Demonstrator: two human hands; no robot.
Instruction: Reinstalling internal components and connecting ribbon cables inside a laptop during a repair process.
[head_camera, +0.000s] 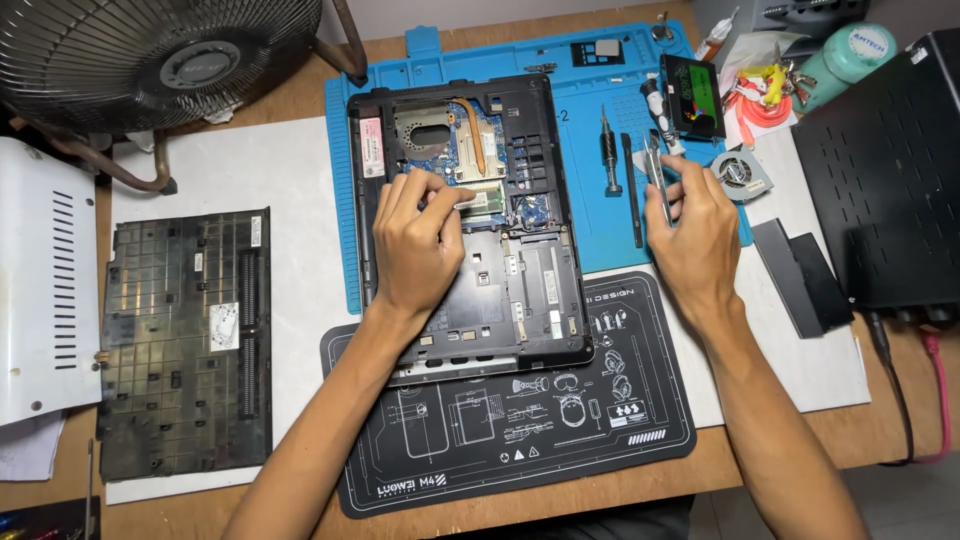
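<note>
Bottom cover's off the opened black laptop (470, 220); my left hand (415, 240) fingers pinch the green memory stick (478, 198) still seated; right hand (690, 230) grips slim metal tweezers (658, 175).
</note>
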